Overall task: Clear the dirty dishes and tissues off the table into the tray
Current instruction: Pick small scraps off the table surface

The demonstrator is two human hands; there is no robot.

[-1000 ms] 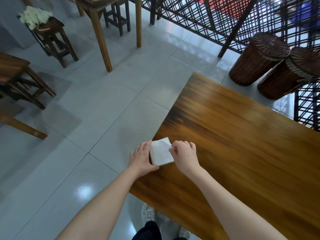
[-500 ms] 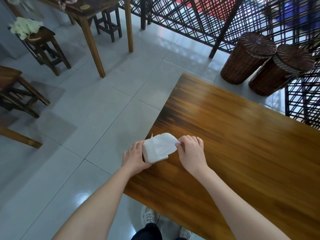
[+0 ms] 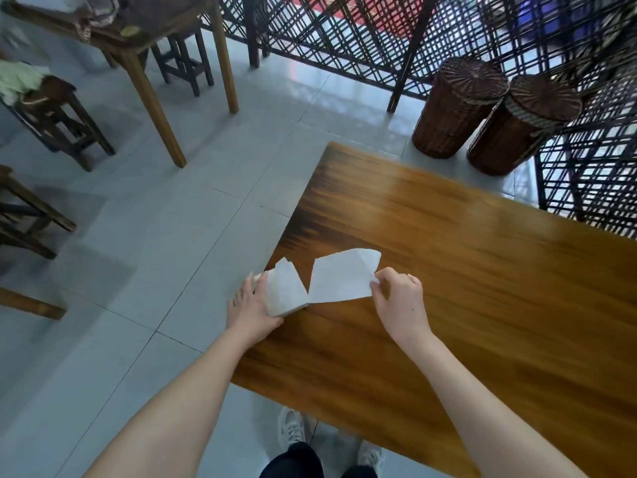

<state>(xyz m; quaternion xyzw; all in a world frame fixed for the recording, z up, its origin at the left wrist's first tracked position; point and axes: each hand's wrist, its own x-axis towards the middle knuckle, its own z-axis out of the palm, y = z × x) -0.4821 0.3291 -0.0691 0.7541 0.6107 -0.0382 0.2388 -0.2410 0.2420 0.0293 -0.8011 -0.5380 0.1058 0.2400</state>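
White tissue sheet (image 3: 341, 277) | right fingers (image 3: 380, 281) pinch corner | left fingers (image 3: 258, 288) grip stack (image 3: 286, 293)

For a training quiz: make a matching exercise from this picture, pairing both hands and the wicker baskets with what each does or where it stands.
1. left hand
2. right hand
3. wicker baskets

A. on the floor beyond the table
B. pinches a corner of the tissue sheet
C. holds the tissue pack

Pairs: 1-C, 2-B, 3-A
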